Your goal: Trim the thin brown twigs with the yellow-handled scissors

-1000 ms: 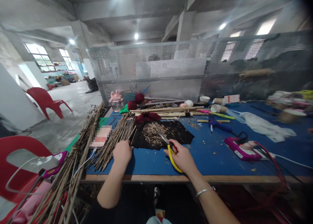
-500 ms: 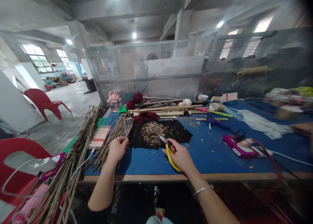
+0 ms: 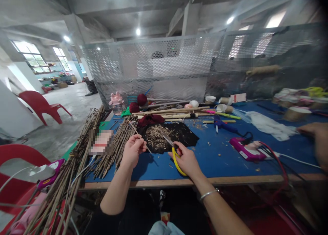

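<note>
Yellow handles show on the scissors (image 3: 176, 162), gripped by the right hand (image 3: 187, 160) at four o'clock from the pile of clippings (image 3: 157, 138). Its fingers curl round them, and the blades point toward ten o'clock, over the pile; whether they touch it I cannot tell.

At eight o'clock from the pile, the left hand (image 3: 133, 149) pinches a thin twig (image 3: 133, 128) between thumb and fingers. The twig slants, one end up toward eleven o'clock, the other down toward five.

The clippings lie on a black cloth (image 3: 189, 136) on the blue-topped bench (image 3: 159, 171). Around the pile, a dark red cloth (image 3: 151, 120) sits at eleven o'clock, and a sheaf of cut sticks (image 3: 123, 139) at nine. Longer branches (image 3: 69, 170) run over the bench's end, between eight and nine. A pink-topped jar (image 3: 117, 103) stands at ten. Toward three lie a blue glue gun (image 3: 225, 125) and, further out, a purple power strip (image 3: 247, 149); another person's hand (image 3: 315, 130) shows at the far right edge.
</note>
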Demonstrator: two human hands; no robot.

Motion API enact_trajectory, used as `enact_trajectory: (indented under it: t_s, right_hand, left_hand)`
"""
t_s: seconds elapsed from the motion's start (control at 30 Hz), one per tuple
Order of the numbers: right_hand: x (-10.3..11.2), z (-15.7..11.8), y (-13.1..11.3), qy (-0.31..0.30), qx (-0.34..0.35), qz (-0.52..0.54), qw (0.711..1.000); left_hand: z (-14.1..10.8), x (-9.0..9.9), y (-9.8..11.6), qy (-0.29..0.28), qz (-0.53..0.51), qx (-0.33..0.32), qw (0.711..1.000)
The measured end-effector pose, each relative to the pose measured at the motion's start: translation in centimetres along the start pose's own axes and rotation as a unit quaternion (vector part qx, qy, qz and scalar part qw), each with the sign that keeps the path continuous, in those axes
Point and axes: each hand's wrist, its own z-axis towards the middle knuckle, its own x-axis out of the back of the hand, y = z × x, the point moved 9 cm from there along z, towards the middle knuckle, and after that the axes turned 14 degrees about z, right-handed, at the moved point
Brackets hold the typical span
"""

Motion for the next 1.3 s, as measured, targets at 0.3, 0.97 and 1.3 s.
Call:
enact_trajectory:
  t_s: [0.3,0.97,1.3]
  right_hand:
    - [0.3,8.9,-1.4,-0.033,-0.011,0.251,0.967]
    - [-4.0,9.6,-0.1,-0.138,-0.082,0.35,0.923]
    - [-3.9,8.7,-1.5,-0.207,0.041,0.081,0.974]
  left_hand:
    - [2.7,-9.0,0.2,-0.218,0.134,0.035,0.966]
    - [3.4,-10.5,-4.8,-0.239,0.105,0.121,0.958]
    - [4.3,-8.8,-2.9,-0.167,0.059,0.047,0.983]
